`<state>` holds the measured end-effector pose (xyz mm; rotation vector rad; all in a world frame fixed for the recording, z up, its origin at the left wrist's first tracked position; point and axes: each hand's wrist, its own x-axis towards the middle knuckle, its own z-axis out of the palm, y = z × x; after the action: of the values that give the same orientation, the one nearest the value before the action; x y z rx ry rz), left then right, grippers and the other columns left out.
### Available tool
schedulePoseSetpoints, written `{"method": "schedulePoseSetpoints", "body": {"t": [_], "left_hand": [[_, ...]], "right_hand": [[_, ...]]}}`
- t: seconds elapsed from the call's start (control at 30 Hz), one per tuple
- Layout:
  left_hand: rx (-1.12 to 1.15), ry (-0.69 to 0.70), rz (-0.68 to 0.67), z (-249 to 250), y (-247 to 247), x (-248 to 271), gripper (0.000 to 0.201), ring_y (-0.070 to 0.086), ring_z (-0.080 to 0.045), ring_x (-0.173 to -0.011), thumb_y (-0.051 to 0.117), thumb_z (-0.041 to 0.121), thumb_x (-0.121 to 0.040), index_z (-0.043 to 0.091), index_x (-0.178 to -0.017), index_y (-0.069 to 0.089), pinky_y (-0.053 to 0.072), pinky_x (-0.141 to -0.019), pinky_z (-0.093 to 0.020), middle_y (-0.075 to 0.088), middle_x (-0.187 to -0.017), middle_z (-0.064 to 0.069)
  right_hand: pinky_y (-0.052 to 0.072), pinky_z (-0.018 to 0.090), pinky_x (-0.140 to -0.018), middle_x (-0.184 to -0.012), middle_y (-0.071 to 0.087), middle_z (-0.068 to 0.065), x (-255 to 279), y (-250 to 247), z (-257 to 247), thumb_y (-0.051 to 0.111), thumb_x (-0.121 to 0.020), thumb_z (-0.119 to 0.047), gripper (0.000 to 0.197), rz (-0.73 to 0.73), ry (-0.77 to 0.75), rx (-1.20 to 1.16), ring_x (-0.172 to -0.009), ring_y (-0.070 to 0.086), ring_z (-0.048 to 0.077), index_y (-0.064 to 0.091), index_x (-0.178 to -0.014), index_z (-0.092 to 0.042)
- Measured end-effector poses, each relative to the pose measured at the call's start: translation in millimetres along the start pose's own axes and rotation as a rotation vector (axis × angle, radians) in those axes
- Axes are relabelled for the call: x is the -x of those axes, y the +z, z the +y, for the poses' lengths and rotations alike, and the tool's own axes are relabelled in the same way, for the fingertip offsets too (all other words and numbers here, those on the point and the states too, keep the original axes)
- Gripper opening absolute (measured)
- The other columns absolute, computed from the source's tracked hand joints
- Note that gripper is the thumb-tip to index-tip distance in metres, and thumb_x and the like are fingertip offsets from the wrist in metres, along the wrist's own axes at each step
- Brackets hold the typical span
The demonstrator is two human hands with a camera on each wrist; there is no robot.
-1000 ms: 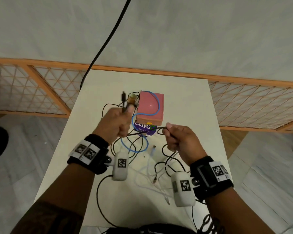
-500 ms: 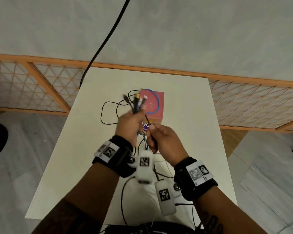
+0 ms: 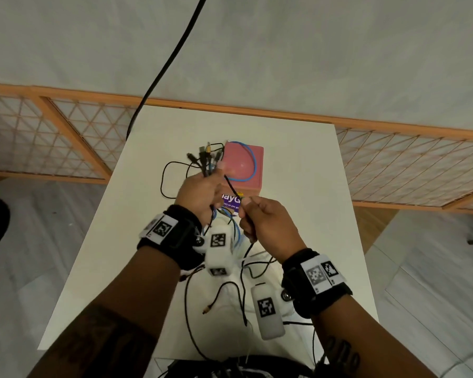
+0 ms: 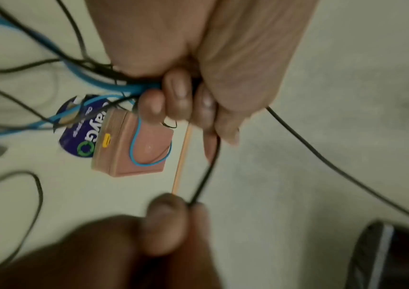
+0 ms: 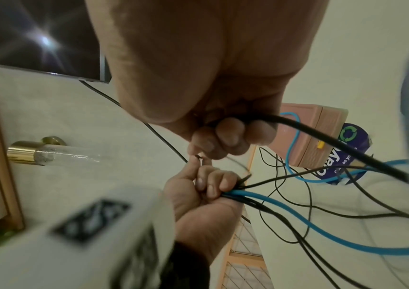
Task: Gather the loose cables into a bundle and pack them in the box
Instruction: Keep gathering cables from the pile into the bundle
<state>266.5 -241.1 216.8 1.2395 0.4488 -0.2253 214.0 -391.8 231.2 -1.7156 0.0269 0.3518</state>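
Readable print: 1 purple label only.
The purple label against the pink box shows white letters "ayG" and a green arrow ring; the small line beneath is too blurred. The wrist tags carry only square codes.

A second earlier the right hand pinched a black cable out to the right, apart from the left hand. It moved in just beside the left hand's cable bundle above the tabletop's middle.
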Motion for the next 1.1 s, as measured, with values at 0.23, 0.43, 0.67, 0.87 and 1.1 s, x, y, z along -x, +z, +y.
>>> {"method": "schedulePoseSetpoints", "body": {"t": [0.23,0.43,0.67,0.87,1.1], "left_hand": [[-0.048,0.068,0.048,7,9,5,0.017,0.038,-0.011,-0.041,0.072,0.017,-0.094,0.0,-0.093,0.071,0.025,-0.045,-0.026,0.057,-0.05,0.003],[-0.151,0.049,-0.202,-5,6,14,0.034,0.042,-0.019,-0.054,0.073,0.03,-0.094,-0.004,-0.097,0.069,0.03,-0.04,-0.022,0.065,-0.065,-0.006],[-0.157,0.013,-0.139,-1,6,12,0.022,0.033,-0.009,-0.039,0.069,0.024,-0.097,0.008,-0.083,0.064,0.026,-0.04,-0.022,0.047,-0.05,0.003],[0.002,0.034,0.152,15,-1,-1,0.031,0.03,-0.008,-0.031,0.067,0.031,-0.099,0.001,-0.09,0.065,0.026,-0.041,-0.023,0.041,-0.047,0.007],[-0.072,0.076,0.15,5,8,4,0.018,0.029,-0.009,-0.036,0.071,0.018,-0.095,0.003,-0.088,0.063,0.026,-0.038,-0.02,0.04,-0.042,0.008]], "right_hand": [[0.022,0.022,-0.043,-0.046,0.039,-0.006,-5,-2,-6,0.041,-0.107,-0.02,0.034,-0.013,0.093,-0.18,-0.037,0.029,0.011,0.053,-0.077,-0.01],[0.018,0.015,-0.039,-0.048,0.034,-0.004,-13,-8,-13,0.041,-0.105,-0.017,0.031,0.011,0.117,-0.289,-0.035,0.023,0.008,0.05,-0.076,-0.012],[0.021,0.016,-0.039,-0.05,0.038,0.001,-7,0,-9,0.042,-0.106,-0.016,0.035,-0.004,0.115,-0.228,-0.037,0.027,0.01,0.053,-0.073,-0.011],[0.02,0.022,-0.043,-0.052,0.037,0.003,2,0,-3,0.045,-0.106,-0.021,0.039,-0.049,0.105,-0.164,-0.044,0.027,0.015,0.054,-0.069,-0.013],[0.024,0.02,-0.041,-0.05,0.036,-0.001,1,-1,-4,0.043,-0.106,-0.014,0.037,-0.027,0.072,-0.144,-0.041,0.028,0.011,0.052,-0.07,-0.01]]}}
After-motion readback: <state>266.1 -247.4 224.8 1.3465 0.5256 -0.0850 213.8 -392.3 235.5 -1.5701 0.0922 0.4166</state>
